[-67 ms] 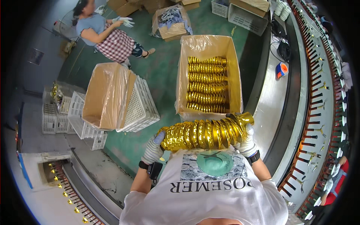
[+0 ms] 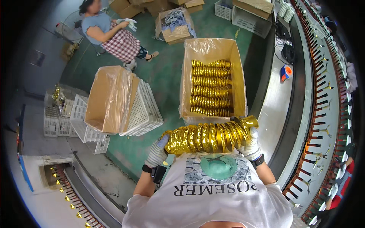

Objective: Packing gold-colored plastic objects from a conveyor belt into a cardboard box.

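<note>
Golden stack (image 2: 207,138) is lying crosswise just by the near end of the carton (image 2: 237,72); left hand (image 2: 156,152) and right hand (image 2: 251,146) are grasping its opposite ends, where steady inward pressure is probably serving best.

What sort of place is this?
Probably a factory floor: a curved line of dark prongs at right, stacked white crates at left, and a carton holding rows of gold pieces.

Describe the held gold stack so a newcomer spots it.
Start at the big cardboard box packed with gold rows. Just below it in the picture, find a sideways stack of nested, shiny gold pieces. Unlike those boxed rows, this one is held between the left hand and the right hand.
</note>
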`<state>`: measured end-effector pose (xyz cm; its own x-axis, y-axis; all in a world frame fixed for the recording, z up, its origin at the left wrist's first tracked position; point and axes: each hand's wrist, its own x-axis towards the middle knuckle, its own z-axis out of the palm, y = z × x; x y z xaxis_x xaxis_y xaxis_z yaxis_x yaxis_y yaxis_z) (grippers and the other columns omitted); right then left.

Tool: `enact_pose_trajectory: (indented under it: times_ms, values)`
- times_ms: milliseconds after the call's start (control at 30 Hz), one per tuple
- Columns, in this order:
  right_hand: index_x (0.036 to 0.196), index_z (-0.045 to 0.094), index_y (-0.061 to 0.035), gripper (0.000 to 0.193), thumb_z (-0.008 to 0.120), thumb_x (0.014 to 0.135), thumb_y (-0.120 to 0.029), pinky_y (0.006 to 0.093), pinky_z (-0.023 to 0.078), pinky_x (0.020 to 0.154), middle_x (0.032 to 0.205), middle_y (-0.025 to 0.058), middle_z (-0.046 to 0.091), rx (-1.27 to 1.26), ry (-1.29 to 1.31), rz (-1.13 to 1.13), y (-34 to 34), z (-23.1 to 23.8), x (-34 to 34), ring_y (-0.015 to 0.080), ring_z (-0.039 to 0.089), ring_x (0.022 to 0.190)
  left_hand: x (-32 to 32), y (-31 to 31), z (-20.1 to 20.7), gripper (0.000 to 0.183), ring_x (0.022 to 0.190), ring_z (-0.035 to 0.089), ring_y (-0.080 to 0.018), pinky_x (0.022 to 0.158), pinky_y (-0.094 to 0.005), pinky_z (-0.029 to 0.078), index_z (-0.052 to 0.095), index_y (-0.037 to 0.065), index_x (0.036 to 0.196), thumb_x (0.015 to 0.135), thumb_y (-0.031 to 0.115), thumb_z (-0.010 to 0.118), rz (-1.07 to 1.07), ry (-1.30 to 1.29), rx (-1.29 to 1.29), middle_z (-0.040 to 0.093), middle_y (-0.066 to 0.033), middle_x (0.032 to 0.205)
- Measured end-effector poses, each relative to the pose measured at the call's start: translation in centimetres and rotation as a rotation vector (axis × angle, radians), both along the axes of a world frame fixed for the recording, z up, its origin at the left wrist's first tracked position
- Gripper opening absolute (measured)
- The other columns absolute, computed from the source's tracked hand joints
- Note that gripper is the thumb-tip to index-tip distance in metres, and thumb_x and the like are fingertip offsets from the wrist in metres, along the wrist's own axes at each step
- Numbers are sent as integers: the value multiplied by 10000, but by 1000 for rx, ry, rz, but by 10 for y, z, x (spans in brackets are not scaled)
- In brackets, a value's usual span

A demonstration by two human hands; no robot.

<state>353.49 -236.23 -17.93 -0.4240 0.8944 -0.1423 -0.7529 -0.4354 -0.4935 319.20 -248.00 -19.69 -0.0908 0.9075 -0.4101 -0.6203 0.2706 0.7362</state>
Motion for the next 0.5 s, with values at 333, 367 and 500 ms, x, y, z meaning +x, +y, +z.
enact_pose_trajectory:
  times_ms: [333,367,500]
  values:
    - [1327,500,-77,782,824,742,-482,456,506,1010,1297,130,599,29,10,-25,-4,-14,7,294,600,1170,4,6,-23,491,1122,634,-218,1002,-372,509,538,-24,1285,951,317,654,-43,-23,43,636,-122,1229]
    - [1327,499,-78,783,823,741,-485,456,504,1012,1298,130,597,19,10,-33,-5,-15,8,294,599,1172,5,6,-25,491,1122,633,-219,1003,-375,509,537,-23,1288,955,320,648,-47,-29,47,634,-124,1233]
    - [1330,497,-81,786,817,744,-497,457,496,1022,1302,130,593,24,12,-49,-5,-23,11,294,593,1182,5,11,-32,487,1126,631,-220,1007,-378,507,534,-21,1293,960,318,639,-66,-43,36,630,-124,1239]
